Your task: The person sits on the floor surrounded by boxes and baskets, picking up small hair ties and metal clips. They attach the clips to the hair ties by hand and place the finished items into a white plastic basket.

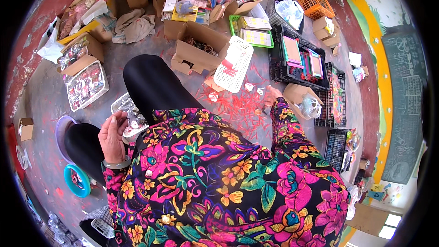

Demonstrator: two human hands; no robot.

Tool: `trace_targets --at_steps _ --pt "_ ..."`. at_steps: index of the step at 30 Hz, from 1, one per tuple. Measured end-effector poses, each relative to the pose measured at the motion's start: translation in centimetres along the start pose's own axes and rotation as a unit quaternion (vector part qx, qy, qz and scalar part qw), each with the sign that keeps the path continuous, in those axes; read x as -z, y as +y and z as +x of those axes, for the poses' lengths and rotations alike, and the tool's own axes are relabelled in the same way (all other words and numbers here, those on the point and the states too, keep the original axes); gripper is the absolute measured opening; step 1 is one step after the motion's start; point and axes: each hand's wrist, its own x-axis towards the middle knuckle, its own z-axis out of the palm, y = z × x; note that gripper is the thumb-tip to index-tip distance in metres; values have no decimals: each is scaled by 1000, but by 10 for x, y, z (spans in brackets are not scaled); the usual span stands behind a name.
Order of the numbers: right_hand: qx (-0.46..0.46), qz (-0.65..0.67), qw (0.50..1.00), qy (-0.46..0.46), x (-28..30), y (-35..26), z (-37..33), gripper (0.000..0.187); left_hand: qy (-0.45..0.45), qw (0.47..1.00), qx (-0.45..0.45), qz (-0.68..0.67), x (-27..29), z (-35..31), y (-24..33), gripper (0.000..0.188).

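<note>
**A:** So how far along was the sorting? The left hand (113, 138) hung over the small white tray (129, 115) of little bits, fingers curled loosely, but I couldn't tell if it held anything.

**B:** Loads left, I'd guess. A big scatter of red sticks (238, 110) lay loose on the floor. The right hand (271, 96) reached down among them, mostly hidden by the sleeve, so no idea about its grip. The white basket (233, 64) lay tipped beside the pile.

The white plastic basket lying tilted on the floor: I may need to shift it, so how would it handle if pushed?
The white plastic basket looks light, being thin mesh. It seems stiff rather than floppy. Leaning against the cardboard box, it may tip or slide.
</note>
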Motion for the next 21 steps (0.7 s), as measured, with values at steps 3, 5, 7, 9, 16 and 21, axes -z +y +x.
trace_targets --at_steps 3,5,7,9,16,21 --pt "46 12 999 25 22 5 15 55 1 1000 1 -7 -1 2 -2 27" --pt "55 -83 991 95 16 1 24 57 4 1000 1 -4 0 1 -2 27" --pt "46 -217 962 159 5 3 25 59 4 1000 1 -2 0 2 -2 27" --pt "20 -300 938 175 -8 8 20 62 4 1000 0 -1 1 2 -2 26" --pt "-105 -179 975 81 -5 9 9 73 3 1000 4 -5 3 2 -3 26" --pt "-52 15 998 21 4 12 6 55 6 1000 1 -3 0 1 -3 26"
